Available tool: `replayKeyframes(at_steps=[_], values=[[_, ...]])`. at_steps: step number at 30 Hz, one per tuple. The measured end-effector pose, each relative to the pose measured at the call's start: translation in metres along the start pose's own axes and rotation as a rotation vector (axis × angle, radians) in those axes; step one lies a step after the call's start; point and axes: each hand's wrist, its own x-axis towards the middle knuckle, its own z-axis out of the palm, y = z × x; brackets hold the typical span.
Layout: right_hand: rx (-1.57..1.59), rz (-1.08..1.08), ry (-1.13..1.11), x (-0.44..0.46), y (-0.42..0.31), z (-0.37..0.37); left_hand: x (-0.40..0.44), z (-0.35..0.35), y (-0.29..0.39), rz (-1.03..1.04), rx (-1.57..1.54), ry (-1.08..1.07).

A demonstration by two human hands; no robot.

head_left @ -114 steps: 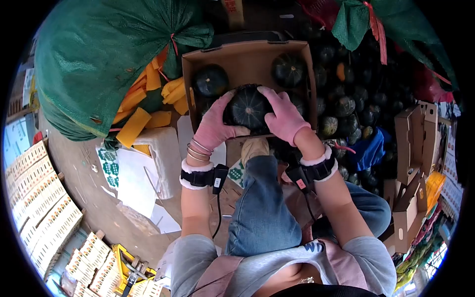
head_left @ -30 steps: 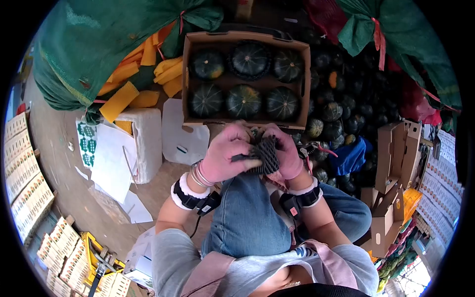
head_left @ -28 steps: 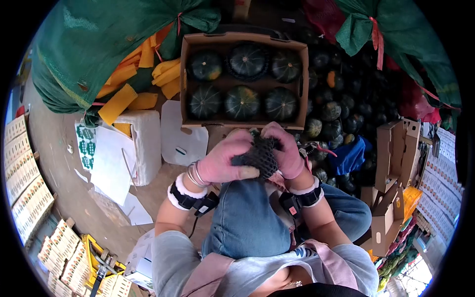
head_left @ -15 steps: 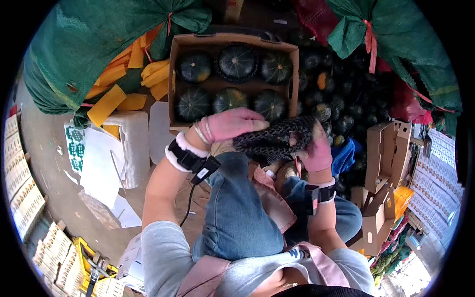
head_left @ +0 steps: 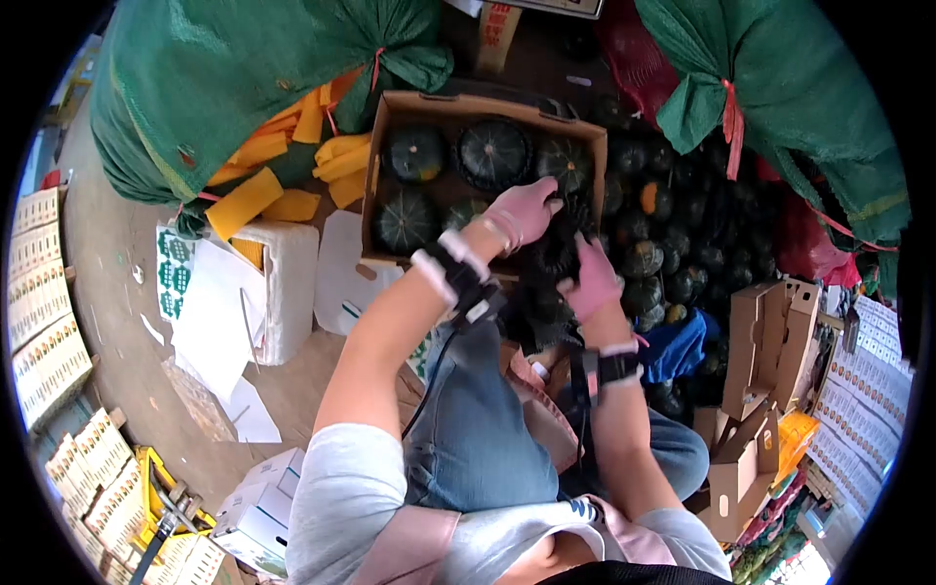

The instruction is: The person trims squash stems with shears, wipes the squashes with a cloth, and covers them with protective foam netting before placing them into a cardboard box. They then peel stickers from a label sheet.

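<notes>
My left hand [head_left: 525, 211], in a pink glove, is over the front right of an open cardboard box [head_left: 374, 185], its fingers closed on the edge of a black foam net [head_left: 549, 263]. Just outside the box's front, my right hand [head_left: 593, 281], also gloved, grips the same net from the right. The net hangs bunched between both hands, and what is inside it is hard to make out. Several dark green pumpkins [head_left: 405, 219] sit in the box. One pumpkin at the back middle [head_left: 492, 151] wears a black foam net.
A heap of loose pumpkins [head_left: 643, 258] lies right of the box. Green mesh sacks [head_left: 263, 88] stand behind, with yellow foam strips [head_left: 244, 203] at the left. A blue cloth [head_left: 678, 346] and open cardboard boxes [head_left: 746, 458] lie to the right; a white foam box [head_left: 292, 292] stands left.
Both hands have carried the black net forward, toward the box's front right corner. My left hand moved right and over the box. The whole view has shifted slightly.
</notes>
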Motion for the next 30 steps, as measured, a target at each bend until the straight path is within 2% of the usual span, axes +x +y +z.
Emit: replayKeyframes(at_steps=[1, 3, 4, 6, 8, 9, 11, 13, 14, 16, 18, 19, 21, 22, 24, 25, 27, 28, 29, 30], values=[[-0.015, -0.038, 0.043, -0.005, -0.013, -0.012, -0.011, -0.008, 0.001, 0.089, -0.061, 0.126], [0.658, 0.207, 0.057, -0.008, -0.050, -0.017, -0.049, -0.036, 0.017, 0.171, 0.000, 0.325], [0.971, 0.327, 0.126, -0.009, -0.068, -0.019, -0.069, -0.050, 0.018, 0.177, -0.017, 0.358], [0.686, 0.149, 0.315, 0.001, -0.076, 0.012, -0.088, -0.060, -0.006, 0.095, -0.047, 0.400], [0.694, -0.074, 0.352, 0.019, -0.055, 0.057, -0.090, -0.060, -0.045, 0.072, -0.108, 0.411], [0.695, -0.177, 0.440, 0.028, -0.054, 0.056, -0.085, -0.062, -0.048, 0.169, -0.100, 0.454], [0.710, -0.115, 0.508, 0.047, -0.058, 0.051, -0.075, -0.059, -0.055, 0.328, -0.098, 0.547], [0.724, 0.022, 0.532, 0.054, -0.067, 0.044, -0.068, -0.058, -0.065, 0.245, -0.102, 0.572], [0.671, -0.024, 0.602, 0.060, -0.060, 0.051, -0.061, -0.060, -0.067, 0.222, -0.101, 0.596], [0.704, 0.069, 0.500, 0.063, -0.052, 0.054, -0.058, -0.059, -0.066, 0.107, -0.205, 0.595], [0.978, 0.268, 0.369, 0.064, -0.046, 0.058, -0.059, -0.057, -0.067, -0.013, -0.325, 0.537], [1.111, 0.368, 0.301, 0.065, -0.044, 0.060, -0.057, -0.059, -0.072, -0.014, -0.288, 0.491], [1.078, 0.386, 0.265, 0.068, -0.040, 0.069, -0.055, -0.065, -0.079, -0.015, -0.216, 0.407], [1.062, 0.395, 0.246, 0.067, -0.039, 0.073, -0.057, -0.065, -0.077, -0.041, -0.099, 0.439], [0.766, 0.336, 0.315, 0.065, -0.043, 0.066, -0.062, -0.065, -0.069, -0.086, 0.140, 0.503], [0.620, 0.309, 0.351, 0.062, -0.050, 0.058, -0.067, -0.066, -0.063, -0.016, 0.144, 0.595], [0.628, 0.231, 0.432, 0.047, -0.057, 0.050, -0.076, -0.068, -0.052, 0.143, 0.150, 0.775], [0.629, 0.192, 0.472, 0.038, -0.062, 0.044, -0.079, -0.069, -0.051, 0.189, 0.140, 0.673], [0.460, 0.026, 0.517, 0.030, -0.072, 0.041, -0.085, -0.068, -0.050, 0.226, 0.127, 0.558], [0.483, 0.070, 0.427, 0.022, -0.083, 0.037, -0.092, -0.066, -0.051, 0.255, 0.109, 0.435]])
